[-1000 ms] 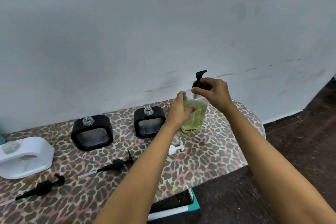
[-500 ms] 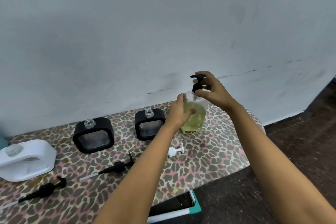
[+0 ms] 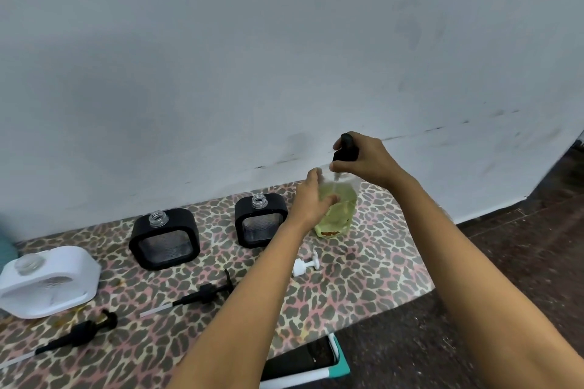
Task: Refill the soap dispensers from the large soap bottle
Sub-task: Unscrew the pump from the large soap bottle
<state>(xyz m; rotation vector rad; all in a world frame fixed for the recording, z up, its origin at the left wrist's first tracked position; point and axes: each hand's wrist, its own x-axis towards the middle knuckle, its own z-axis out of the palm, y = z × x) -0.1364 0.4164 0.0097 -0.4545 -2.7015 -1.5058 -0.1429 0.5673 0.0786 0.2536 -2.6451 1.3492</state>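
Observation:
A clear large soap bottle (image 3: 339, 215) with yellow-green liquid stands upright at the back right of the table. My left hand (image 3: 311, 199) grips its body from the left. My right hand (image 3: 363, 159) pinches the bottle's black pump head (image 3: 347, 148) above the neck. Two black square dispensers, the left one (image 3: 164, 238) and the right one (image 3: 260, 221), stand with open necks to the left. A white dispenser (image 3: 47, 281) with an open neck sits at the far left.
The leopard-print table (image 3: 363, 281) ends close to me and at the right. Two black pumps with tubes, the middle one (image 3: 205, 294) and the left one (image 3: 79, 331), lie in front. A small white pump (image 3: 305, 265) lies near my left forearm. A teal-edged box (image 3: 309, 363) sits below the table edge.
My right hand has turned the black pump head round on the bottle's neck; its spout now points another way. My left hand keeps its hold on the bottle.

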